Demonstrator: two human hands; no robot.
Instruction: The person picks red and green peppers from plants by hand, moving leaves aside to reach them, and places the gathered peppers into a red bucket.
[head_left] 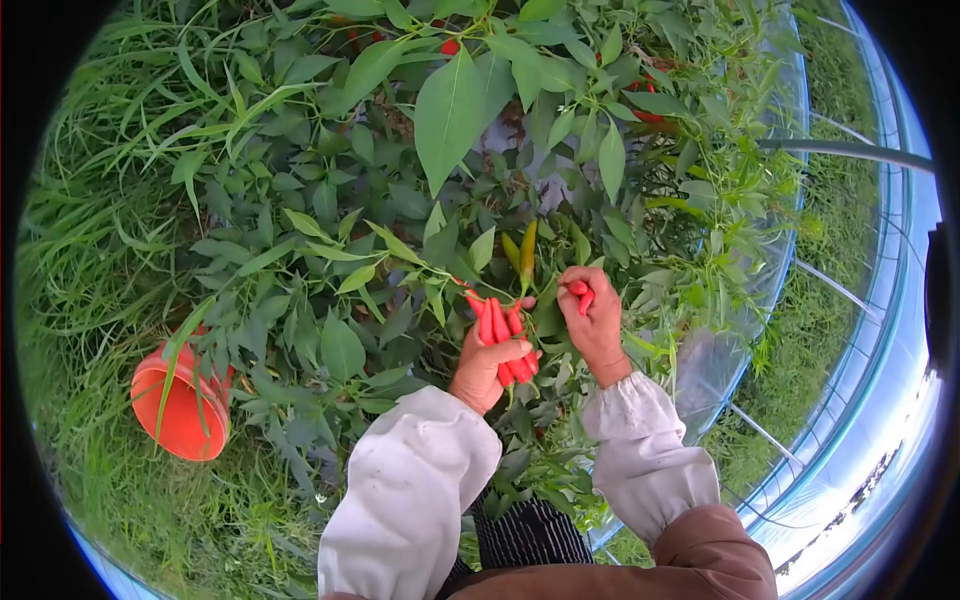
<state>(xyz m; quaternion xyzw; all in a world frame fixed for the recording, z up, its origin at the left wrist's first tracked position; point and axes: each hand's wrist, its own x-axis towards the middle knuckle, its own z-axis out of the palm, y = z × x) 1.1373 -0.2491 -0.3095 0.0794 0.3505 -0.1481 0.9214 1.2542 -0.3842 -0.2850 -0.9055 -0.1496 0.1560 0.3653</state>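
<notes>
Several red peppers (505, 335) lie side by side in my left hand (482, 368), whose thumb presses across them. Just to the right, my right hand (595, 315) is closed around a smaller red pepper (582, 294), part of which shows between the fingers. A yellow-green pepper (528, 255) points upward on the plant, above and between my two hands. Leafy green stems surround both hands, and a thin branch runs down toward the peppers in the left one.
A red bucket (182, 402) lies tilted in the grass at the left. Dense pepper foliage (343, 350) fills the middle. More red peppers (648, 112) hang at the upper right. Metal hoops and plastic sheeting (850, 148) line the right side.
</notes>
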